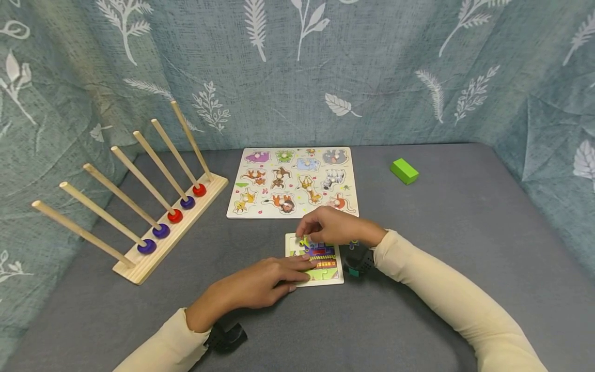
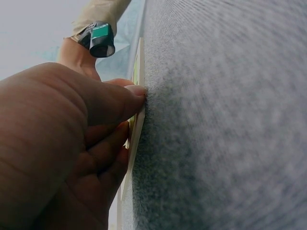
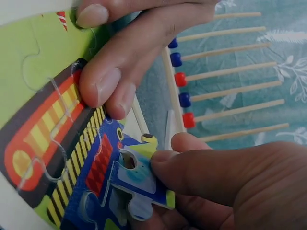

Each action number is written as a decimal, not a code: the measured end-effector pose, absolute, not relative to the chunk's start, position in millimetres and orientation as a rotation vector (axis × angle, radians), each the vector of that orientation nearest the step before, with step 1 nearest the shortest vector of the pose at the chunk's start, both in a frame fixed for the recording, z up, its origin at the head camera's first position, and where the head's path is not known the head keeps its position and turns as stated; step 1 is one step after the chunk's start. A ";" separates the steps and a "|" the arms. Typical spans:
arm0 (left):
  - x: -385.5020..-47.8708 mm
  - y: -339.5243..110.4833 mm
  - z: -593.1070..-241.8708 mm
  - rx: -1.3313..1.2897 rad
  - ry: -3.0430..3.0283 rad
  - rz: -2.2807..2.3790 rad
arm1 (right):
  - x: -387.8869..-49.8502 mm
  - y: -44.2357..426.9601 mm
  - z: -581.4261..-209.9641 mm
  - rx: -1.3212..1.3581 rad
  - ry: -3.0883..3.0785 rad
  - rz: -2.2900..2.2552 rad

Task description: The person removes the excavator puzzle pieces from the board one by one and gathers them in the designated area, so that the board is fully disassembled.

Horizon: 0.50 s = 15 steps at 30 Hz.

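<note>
A small jigsaw puzzle (image 1: pixel 325 274) in a pale frame lies on the table, its picture a vehicle in blue, red and yellow. My left hand (image 1: pixel 265 281) rests on its left part, the fingers nearly straight on the pieces and the thumb at the frame's near edge. Between the thumb and fingers of my right hand (image 1: pixel 337 226) is a puzzle piece (image 3: pixel 136 177) with blue and green print. It is held tilted over the puzzle's far part in the right wrist view. Another puzzle piece (image 1: pixel 354 244) shows beside the frame, partly hidden by the right wrist.
Behind the puzzle lies an animal peg board (image 1: pixel 234 206). To the left stands a wooden rack (image 1: pixel 139 274) with several upright rods and red and blue rings. A green block (image 1: pixel 404 171) sits at the back right. A patterned curtain (image 1: pixel 381 103) hangs behind the table.
</note>
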State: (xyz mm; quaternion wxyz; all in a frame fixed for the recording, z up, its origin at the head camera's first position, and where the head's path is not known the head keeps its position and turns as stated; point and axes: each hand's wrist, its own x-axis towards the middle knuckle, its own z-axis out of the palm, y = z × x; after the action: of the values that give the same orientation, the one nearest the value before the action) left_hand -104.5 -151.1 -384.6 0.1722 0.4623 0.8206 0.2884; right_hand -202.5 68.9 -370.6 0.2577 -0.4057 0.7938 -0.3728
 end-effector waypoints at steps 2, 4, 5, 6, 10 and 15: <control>-104.5 -151.1 -384.6 1.308 2.326 0.822 | -201.9 69.4 -371.4 -1.093 2.156 -1.002; -104.4 -151.2 -384.4 1.305 2.324 0.826 | -201.8 69.9 -371.6 -1.092 2.175 -0.987; -104.4 -151.2 -384.5 1.306 2.324 0.828 | -201.8 70.3 -371.6 -1.095 2.192 -0.973; -104.5 -151.2 -384.7 1.307 2.325 0.829 | -201.7 70.7 -371.4 -1.101 2.207 -0.959; -104.7 -151.2 -385.7 1.304 2.329 0.825 | -201.4 72.6 -370.7 -1.127 2.233 -0.925; -104.8 -151.5 -386.5 1.300 2.331 0.820 | -201.2 73.3 -370.5 -1.131 2.221 -0.934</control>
State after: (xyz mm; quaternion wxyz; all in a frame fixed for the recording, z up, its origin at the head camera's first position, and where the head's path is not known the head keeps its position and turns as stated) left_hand -104.8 -151.5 -386.5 0.1736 0.4586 0.8221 0.2892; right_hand -201.2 73.3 -370.5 0.2377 -0.4129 0.8105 -0.3408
